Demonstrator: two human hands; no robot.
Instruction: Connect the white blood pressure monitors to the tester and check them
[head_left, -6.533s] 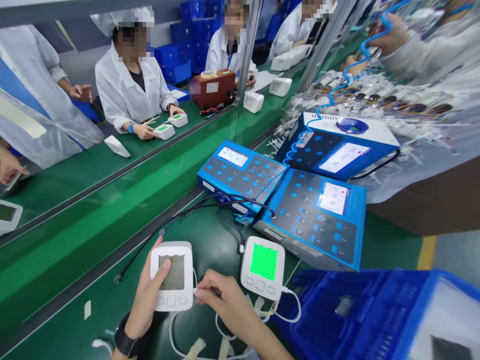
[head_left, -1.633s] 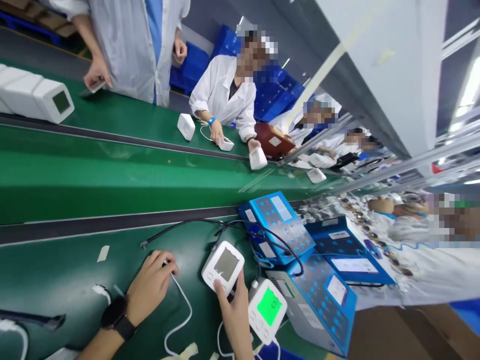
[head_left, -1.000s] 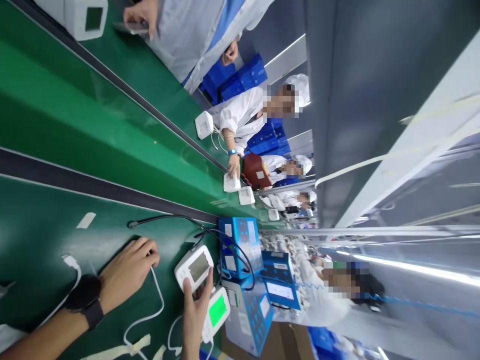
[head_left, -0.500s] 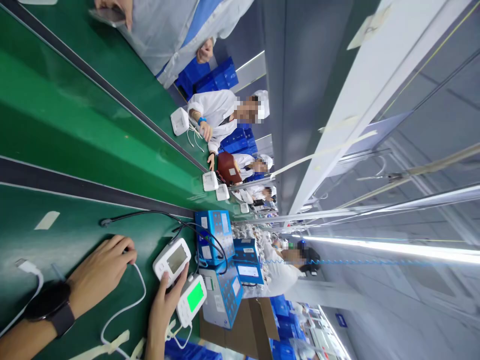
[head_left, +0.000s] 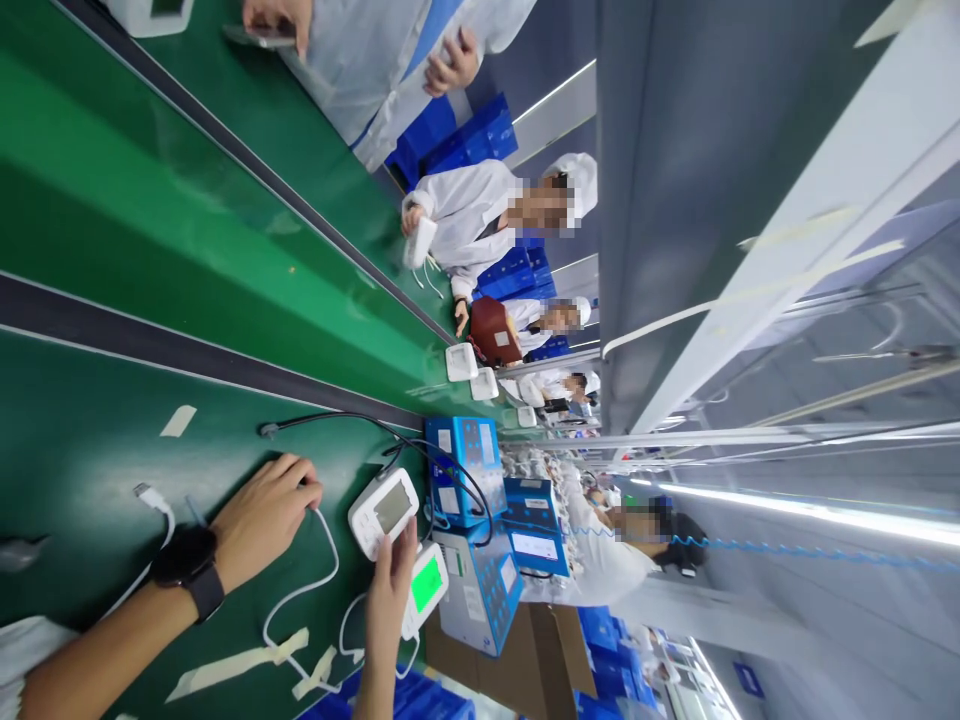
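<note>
Two hands meet the green table (head_left: 90,440): the left hand (head_left: 262,515), grip closed, pinches a white cable (head_left: 334,555); the right hand (head_left: 390,600) clasps a dark-screened monitor (head_left: 384,508). Blue testers (head_left: 469,465) stand right, workers (head_left: 465,215) far beyond.

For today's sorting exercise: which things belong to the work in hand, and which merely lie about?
In use: left hand, white cable, right hand, grey-screen monitor.
Lying about, untouched: tape strips, loose plug, black tube, green-screen monitor.

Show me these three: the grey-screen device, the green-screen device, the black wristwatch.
grey-screen device (head_left: 392,507), head view, middle of its dark screen.
green-screen device (head_left: 427,584), head view, middle of its lit screen.
black wristwatch (head_left: 181,557), head view, on its round face.
</note>
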